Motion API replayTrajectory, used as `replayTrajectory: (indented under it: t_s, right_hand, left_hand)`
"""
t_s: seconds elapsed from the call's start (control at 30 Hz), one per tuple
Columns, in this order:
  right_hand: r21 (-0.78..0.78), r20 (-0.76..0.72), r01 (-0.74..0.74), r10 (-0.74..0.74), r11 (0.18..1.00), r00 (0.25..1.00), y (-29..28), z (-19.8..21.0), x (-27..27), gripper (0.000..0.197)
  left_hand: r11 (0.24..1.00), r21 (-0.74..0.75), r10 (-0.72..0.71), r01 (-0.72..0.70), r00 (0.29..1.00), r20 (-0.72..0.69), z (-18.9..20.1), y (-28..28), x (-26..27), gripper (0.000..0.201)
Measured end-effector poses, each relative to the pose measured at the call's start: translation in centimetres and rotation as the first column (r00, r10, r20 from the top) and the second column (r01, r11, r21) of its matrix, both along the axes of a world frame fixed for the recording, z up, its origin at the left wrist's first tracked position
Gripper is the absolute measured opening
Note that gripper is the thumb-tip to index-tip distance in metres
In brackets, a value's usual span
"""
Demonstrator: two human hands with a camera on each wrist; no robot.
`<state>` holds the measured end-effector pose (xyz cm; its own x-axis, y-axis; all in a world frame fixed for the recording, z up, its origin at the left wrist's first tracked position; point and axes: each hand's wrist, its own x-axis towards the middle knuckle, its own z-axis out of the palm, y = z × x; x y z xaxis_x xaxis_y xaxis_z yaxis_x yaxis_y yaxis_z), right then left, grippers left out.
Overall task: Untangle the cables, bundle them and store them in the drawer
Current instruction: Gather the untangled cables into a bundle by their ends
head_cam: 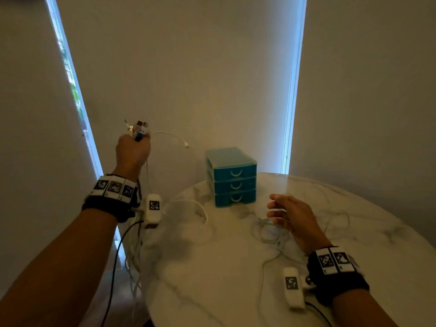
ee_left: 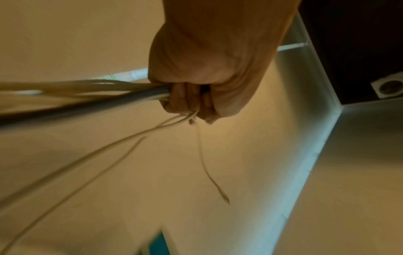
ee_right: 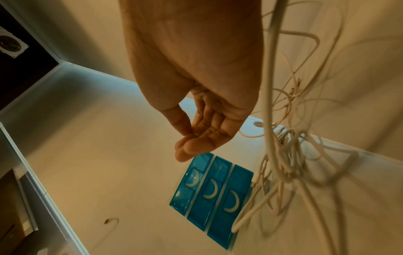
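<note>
My left hand (head_cam: 133, 149) is raised off the table's left edge, fisted round a bunch of white cables (ee_left: 122, 89). Their plug ends (head_cam: 138, 128) stick up out of the fist, and one short cable (head_cam: 172, 136) arcs right from it. The rest hang down past my wrist (head_cam: 135, 253). My right hand (head_cam: 286, 212) hovers over the table with fingers straight and loose, holding nothing (ee_right: 196, 138). Under it lies a tangle of thin white cables (head_cam: 269, 230), which shows as loops (ee_right: 287, 155) in the right wrist view. The teal three-drawer unit (head_cam: 232, 177) (ee_right: 214, 195) stands behind, all drawers closed.
The round marble table (head_cam: 236, 267) ends just right of my left forearm. One white cable (head_cam: 198, 206) curves across it left of the drawers. Pale blinds (head_cam: 177, 67) hang close behind, with bright window strips on either side.
</note>
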<state>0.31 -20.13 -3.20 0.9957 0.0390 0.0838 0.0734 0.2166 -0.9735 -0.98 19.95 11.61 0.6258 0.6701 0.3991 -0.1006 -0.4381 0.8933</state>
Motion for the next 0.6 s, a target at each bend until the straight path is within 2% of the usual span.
replayTrajectory:
  t_s: [0.07, 0.13, 0.2, 0.27, 0.37, 0.43, 0.53, 0.6]
  right_hand:
    - [0.003, -0.004, -0.007, 0.007, 1.0, 1.0, 0.1, 0.0, -0.1, 0.022]
    - [-0.011, -0.007, -0.011, 0.011, 1.0, 1.0, 0.4, 0.1, -0.1, 0.022]
    - [-0.023, -0.009, -0.009, 0.009, 1.0, 1.0, 0.7, 0.1, -0.2, 0.021]
    - [-0.016, 0.008, 0.01, -0.01, 1.0, 1.0, 0.5, 0.2, -0.3, 0.021]
    - [-0.01, 0.055, 0.061, -0.06, 0.998, 0.997, -0.3, 0.4, -0.2, 0.021]
    - [-0.004, 0.072, 0.106, -0.105, 0.994, 0.992, -1.1, 0.5, 0.2, 0.021]
    - [0.008, 0.059, 0.181, -0.181, 0.984, 0.982, -2.1, 0.3, 0.8, 0.019]
    - [-0.02, 0.071, 0.219, -0.217, 0.976, 0.974, -2.6, 0.0, 1.0, 0.017]
  left_hand:
    - [0.998, 0.042, 0.056, -0.056, 0.998, 0.002, 0.4, 2.3, -0.4, 0.056]
    - [0.996, 0.082, -0.035, 0.036, 0.999, -0.017, -0.1, 2.4, -0.6, 0.05]
    - [0.987, 0.09, -0.131, 0.133, 0.991, -0.027, -1.0, 0.9, -1.0, 0.042]
    - [0.979, 0.111, -0.169, 0.171, 0.985, -0.021, -2.0, -1.1, -1.3, 0.033]
    - [0.955, 0.2, -0.211, 0.217, 0.976, -0.05, -3.3, -4.6, -1.6, 0.041]
    - [0.91, 0.307, -0.242, 0.28, 0.958, -0.155, -4.4, -7.0, -1.3, 0.052]
    - [0.788, 0.5, -0.207, 0.359, 0.919, -0.335, -6.6, -10.2, 0.2, 0.067]
    - [0.707, 0.564, -0.189, 0.427, 0.882, -0.431, -8.3, -12.3, 1.4, 0.069]
